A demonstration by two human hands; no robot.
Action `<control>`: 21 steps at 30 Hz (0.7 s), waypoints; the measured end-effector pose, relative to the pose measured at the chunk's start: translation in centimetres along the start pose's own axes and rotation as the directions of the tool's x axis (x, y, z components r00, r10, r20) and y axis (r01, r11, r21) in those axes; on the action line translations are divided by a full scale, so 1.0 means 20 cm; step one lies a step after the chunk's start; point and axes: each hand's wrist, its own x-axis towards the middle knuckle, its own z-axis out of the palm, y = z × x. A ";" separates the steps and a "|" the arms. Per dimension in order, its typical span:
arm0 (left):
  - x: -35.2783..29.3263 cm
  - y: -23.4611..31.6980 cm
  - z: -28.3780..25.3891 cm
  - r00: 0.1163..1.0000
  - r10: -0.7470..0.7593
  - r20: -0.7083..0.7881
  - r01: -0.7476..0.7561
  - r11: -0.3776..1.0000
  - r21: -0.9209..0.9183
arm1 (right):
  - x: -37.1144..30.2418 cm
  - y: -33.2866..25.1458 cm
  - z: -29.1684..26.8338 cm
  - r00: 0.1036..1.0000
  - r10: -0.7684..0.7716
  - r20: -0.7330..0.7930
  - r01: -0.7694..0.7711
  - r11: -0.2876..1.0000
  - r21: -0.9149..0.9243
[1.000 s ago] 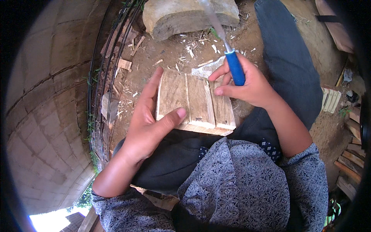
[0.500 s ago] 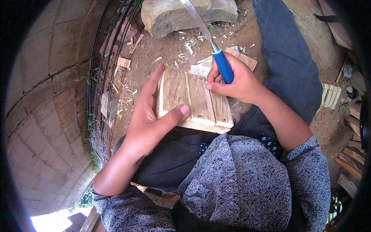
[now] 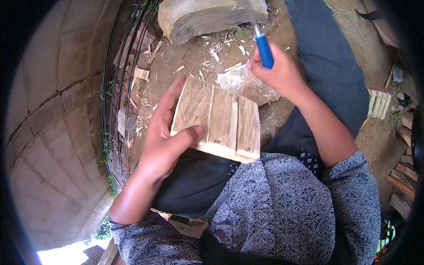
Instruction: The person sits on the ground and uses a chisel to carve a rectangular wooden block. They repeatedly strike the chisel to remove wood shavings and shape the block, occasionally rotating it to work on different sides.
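While resting on the lap against dark trousers, wooden panel (image 3: 218, 121) of three joined slats, pale and rough-grained, tilted with its far edge toward the ground. Gripped at the near left corner by left hand (image 3: 165, 141): thumb pressed on the top face, fingers (image 3: 170, 99) stretched together along the left edge and underneath, clamped on the wood. Up and to the right, well clear of the panel, right hand (image 3: 278, 73) with fingers curled tight round the blue handle of a knife (image 3: 264, 49), blade pointing away toward the top edge of the view and blurred there. Just beyond the panel's far right corner, a crumpled clear plastic wrapper (image 3: 236, 81) on the dirt. Scattered about it, pale wood shavings (image 3: 216, 53) and small offcuts (image 3: 141, 73) on the brown ground. Farther off, at the top, a thick block of wood (image 3: 207, 17) lying on its side. Right of the raised hand, a leg in blue trousers (image 3: 335, 66) stretching away. At the far right, a small slatted wooden piece (image 3: 379, 102) and stacked boards (image 3: 404, 176). Along the left, dark hoops of wire (image 3: 110, 110) beside a curved wall of large blocks (image 3: 48, 132). Nearest the camera, patterned grey-blue shirt (image 3: 287, 212) with sleeves to the forearms.
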 end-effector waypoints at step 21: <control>-0.01 0.04 -0.05 0.995 0.051 0.084 -0.019 0.939 -0.344 | -0.13 -0.19 -0.08 0.790 -0.032 0.612 -0.388 0.747 0.540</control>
